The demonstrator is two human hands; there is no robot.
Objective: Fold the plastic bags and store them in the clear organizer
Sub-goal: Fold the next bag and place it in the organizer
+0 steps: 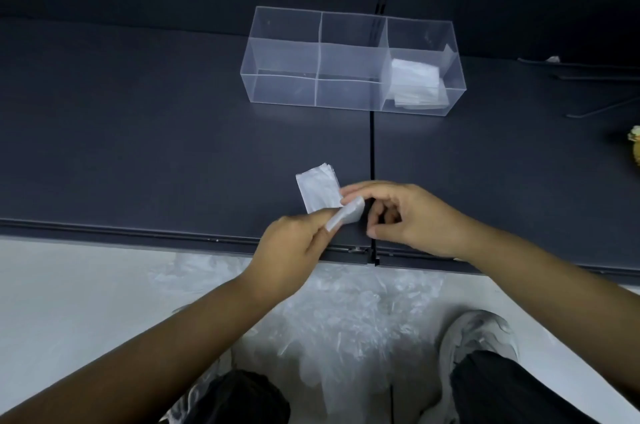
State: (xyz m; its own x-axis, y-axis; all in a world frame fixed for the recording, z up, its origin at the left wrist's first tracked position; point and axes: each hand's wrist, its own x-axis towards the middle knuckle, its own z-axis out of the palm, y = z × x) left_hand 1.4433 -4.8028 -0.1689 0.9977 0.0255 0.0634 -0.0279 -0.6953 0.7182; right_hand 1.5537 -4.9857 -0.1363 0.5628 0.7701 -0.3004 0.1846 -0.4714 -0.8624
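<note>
At the near edge of the desk (138,132), our left grip (294,243) pinches the near end of a part-folded plastic bag (318,193) and lifts it over, seemingly for another fold. Our right grip (412,215) lays a straight forefinger on the bag, apparently to pin the crease; its other fingers curl loosely, holding nothing. Beyond, the clear organizer (280,84) holds folded bags (414,77) in its right compartment only. Loose bags (346,312) wait on the floor (69,285).
</note>
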